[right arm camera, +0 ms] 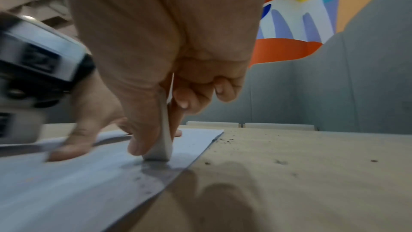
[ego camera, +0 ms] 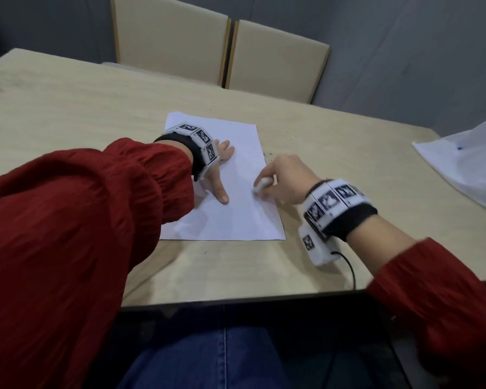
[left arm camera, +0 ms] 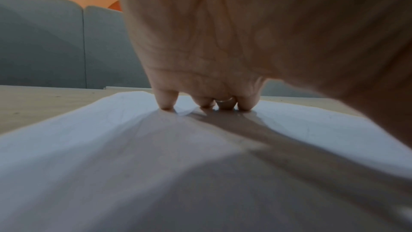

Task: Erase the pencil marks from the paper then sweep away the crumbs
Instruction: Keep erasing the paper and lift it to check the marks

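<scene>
A white sheet of paper [ego camera: 233, 209] lies on the beige table [ego camera: 96, 108]. My left hand [ego camera: 220, 164] lies flat on the sheet, fingers straight and spread, pressing it down; the fingertips [left arm camera: 166, 105] touch the paper [left arm camera: 111, 147]. My right hand [ego camera: 284, 178] pinches a white eraser [ego camera: 261, 184] and holds its lower end on the paper near the right edge. In the right wrist view the eraser [right arm camera: 163, 140] sits between thumb and fingers, its tip on the paper [right arm camera: 67, 183]. Dark crumbs [right arm camera: 225, 140] lie on the table beside the paper's right edge.
Two cream chair backs [ego camera: 222, 46] stand behind the table's far edge. A white plastic bag [ego camera: 469, 161] lies at the right. More crumbs [ego camera: 268, 154] speckle the table right of the paper. The near table edge [ego camera: 236, 300] is just above my lap.
</scene>
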